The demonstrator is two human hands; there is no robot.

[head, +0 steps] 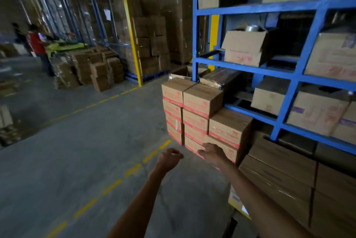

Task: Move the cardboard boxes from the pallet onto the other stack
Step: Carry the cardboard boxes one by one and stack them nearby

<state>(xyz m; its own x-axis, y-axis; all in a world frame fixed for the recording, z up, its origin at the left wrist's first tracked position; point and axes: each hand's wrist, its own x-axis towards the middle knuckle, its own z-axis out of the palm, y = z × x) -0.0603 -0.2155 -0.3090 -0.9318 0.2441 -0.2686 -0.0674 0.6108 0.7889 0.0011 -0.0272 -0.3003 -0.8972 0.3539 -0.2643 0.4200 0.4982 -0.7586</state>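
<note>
Two bare forearms are reaching out from under the camera, and neither is carrying anything. The left hand (169,157) is hanging over the grey concrete floor (96,151), fingers loosely curled round nothing. The right hand (212,153) is stretching, fingers relaxed and slightly spread, toward a low box in the stepped stack of brown cardboard boxes with red printed bands (202,101). Whether its fingertips are touching the cardboard I cannot tell (the picture is blurring just there).

That stack is standing against the tall blue steel rack (300,77). Just to its right, nearer the person, a block of plain dark-brown cartons (279,172) is sitting low in front of the rack. No pallet is showing plainly, so which pile is the source is a guess. Judging by the reach, I'd say the person is going for a red-banded box.

The next move is calling for both hands. The left needs to come across so the palms are clamping opposite faces, then lifting the box clear without dragging its neighbours. Taking from the top step looks safer than pulling from low down.
</note>
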